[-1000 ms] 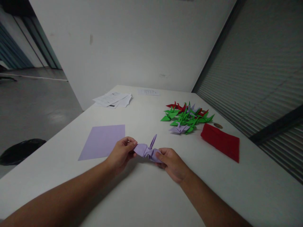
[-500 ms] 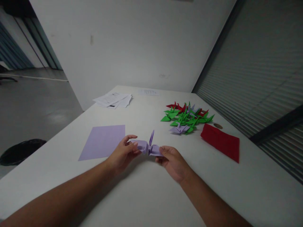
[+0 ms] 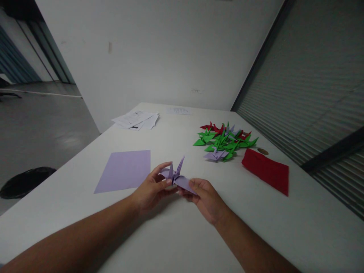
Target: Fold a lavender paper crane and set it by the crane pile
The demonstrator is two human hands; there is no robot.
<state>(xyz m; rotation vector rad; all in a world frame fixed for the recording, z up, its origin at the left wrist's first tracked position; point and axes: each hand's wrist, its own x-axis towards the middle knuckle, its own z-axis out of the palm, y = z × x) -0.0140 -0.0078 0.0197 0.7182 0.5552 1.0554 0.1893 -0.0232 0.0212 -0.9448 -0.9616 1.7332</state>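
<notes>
- We see the left hand (image 3: pixel 150 187) and the right hand (image 3: pixel 205 195) meeting low in the middle of the white counter (image 3: pixel 176 235), both on one lilac paper crane (image 3: pixel 176 177).
- The left hand's grip is clamped on the crane's left side, thumb under and fingers curled over the top.
- The right hand's grip is pinched on the flat wing at the crane's 4 o'clock side.
- The crane sits between the two hands, lifted just off the counter, with two points standing up toward 12 o'clock.
- At 9 o'clock from the crane a flat lilac paper sheet (image 3: pixel 123 171) lies on the counter, just beside the left hand.
- At 1 o'clock, well apart, a heap of folded cranes (image 3: pixel 224 140) rests, mostly green with some red and a lilac one at its near edge.
- At 3 o'clock from the crane a red paper stack (image 3: pixel 265 170) lies, with a small brown disc (image 3: pixel 262 151) just beyond it.
- Toward 11 o'clock, far off, white printed papers (image 3: pixel 135 120) are fanned near the counter's edge.
</notes>
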